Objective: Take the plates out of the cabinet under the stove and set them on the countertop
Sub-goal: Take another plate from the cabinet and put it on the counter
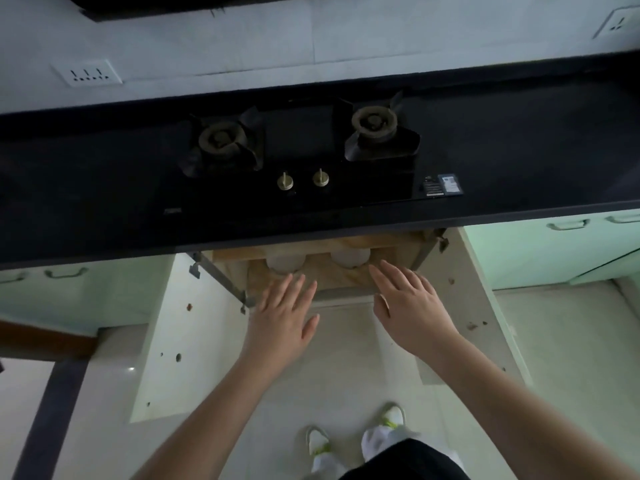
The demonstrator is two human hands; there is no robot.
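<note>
Left hand (282, 315) and right hand (408, 303) spread empty, white plates (285, 263) just beyond fingertips, under countertop (104, 202)

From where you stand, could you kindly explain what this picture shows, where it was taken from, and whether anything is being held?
There is no machine here: a person wears a camera on the head, looking down at their own bare arms and shoes. The left hand and right hand are open, fingers spread, holding nothing. They reach toward an opened cabinet under a dark countertop. A two-burner gas stove is set into the countertop. Inside the cabinet, just ahead of the fingers, pale round dishes, probably the plates, show only partly. None has been lifted out yet.
</note>
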